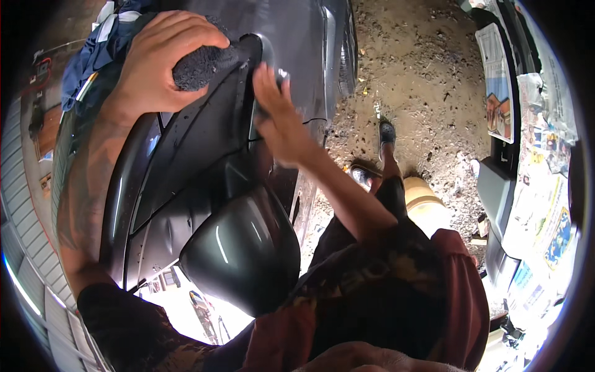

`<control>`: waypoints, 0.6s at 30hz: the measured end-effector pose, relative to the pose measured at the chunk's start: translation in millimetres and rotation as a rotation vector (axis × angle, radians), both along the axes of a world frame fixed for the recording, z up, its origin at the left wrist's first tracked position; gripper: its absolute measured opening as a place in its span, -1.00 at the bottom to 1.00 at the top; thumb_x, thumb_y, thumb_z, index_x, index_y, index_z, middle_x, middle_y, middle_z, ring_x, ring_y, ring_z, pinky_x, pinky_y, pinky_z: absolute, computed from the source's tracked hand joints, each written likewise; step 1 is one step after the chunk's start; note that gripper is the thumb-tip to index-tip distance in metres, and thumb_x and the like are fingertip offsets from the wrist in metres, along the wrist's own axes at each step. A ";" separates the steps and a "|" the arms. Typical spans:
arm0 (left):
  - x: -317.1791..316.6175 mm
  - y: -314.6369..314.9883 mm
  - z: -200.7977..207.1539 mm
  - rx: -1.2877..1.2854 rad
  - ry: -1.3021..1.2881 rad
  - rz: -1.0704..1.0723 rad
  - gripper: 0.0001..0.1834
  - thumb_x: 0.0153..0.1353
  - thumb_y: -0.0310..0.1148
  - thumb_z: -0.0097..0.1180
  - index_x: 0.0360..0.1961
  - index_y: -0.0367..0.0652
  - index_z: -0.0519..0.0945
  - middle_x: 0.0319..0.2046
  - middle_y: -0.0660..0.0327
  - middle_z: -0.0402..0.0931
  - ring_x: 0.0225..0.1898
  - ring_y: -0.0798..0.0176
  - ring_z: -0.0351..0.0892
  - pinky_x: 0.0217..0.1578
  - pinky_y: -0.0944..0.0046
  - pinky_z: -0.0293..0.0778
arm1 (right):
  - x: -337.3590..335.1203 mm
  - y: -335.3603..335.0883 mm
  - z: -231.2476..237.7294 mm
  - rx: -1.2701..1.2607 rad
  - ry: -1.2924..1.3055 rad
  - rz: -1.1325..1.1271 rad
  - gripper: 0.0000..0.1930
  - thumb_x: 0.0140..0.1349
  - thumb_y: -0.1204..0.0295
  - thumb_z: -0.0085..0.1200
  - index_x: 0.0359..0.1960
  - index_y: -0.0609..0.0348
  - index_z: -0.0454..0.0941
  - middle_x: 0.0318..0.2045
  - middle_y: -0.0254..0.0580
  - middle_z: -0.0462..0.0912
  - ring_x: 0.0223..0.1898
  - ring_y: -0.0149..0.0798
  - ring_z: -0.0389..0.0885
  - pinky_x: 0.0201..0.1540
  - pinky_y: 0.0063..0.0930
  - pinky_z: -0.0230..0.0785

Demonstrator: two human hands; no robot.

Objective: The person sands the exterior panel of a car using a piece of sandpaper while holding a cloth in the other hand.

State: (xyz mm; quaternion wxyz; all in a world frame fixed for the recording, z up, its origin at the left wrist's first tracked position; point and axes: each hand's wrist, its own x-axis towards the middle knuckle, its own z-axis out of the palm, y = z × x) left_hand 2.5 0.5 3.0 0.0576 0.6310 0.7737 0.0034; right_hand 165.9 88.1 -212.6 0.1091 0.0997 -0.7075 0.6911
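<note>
The left hand (152, 59) clasps a bunched dark-grey cloth (197, 69) by the car side window (186, 139), beyond the wing mirror (245, 248). The cloth lies up and left of the right hand (277, 121), its blurred fingers outstretched, apparently holding nothing.

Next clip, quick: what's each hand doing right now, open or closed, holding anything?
Left hand: closed around a dark, fuzzy pad.
Right hand: open, slightly blurred, nothing visible held; contact with the car can't be told.

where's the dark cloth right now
In the head view's upper left, the dark cloth is gripped in the left hand, left of the right hand and above the side mirror.
</note>
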 end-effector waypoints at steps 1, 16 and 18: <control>-4.4 9.4 -3.6 0.035 -0.001 -0.024 -0.45 -0.37 -0.49 0.39 -0.17 -0.06 0.63 -0.15 0.26 0.62 0.00 0.09 0.57 0.08 0.12 0.41 | 11.3 8.9 -1.8 0.035 -0.001 -0.024 -0.24 0.24 0.39 -0.18 0.47 0.43 -0.08 0.51 0.25 -0.16 0.54 0.22 -0.31 0.49 0.15 -0.54; 15.0 10.8 -2.1 -0.292 -0.105 -0.180 -0.48 -0.56 -0.44 0.40 -0.35 -0.16 0.65 -0.30 0.21 0.56 -0.12 0.11 0.54 0.06 0.07 0.39 | -3.1 7.7 -9.9 0.374 -0.018 -0.080 -0.21 0.19 0.39 -0.13 0.47 0.33 -0.06 0.50 0.21 -0.13 0.54 0.19 -0.23 0.48 0.26 -0.47; 15.3 7.7 -8.3 -0.222 -0.088 -0.188 -0.54 -0.62 -0.42 0.38 -0.47 -0.15 0.59 -0.36 0.23 0.52 -0.17 0.13 0.53 0.09 0.09 0.39 | 34.0 -5.1 -9.2 0.305 -0.051 -0.061 -0.22 0.20 0.38 -0.13 0.47 0.32 -0.05 0.51 0.16 -0.12 0.54 0.17 -0.22 0.47 0.28 -0.48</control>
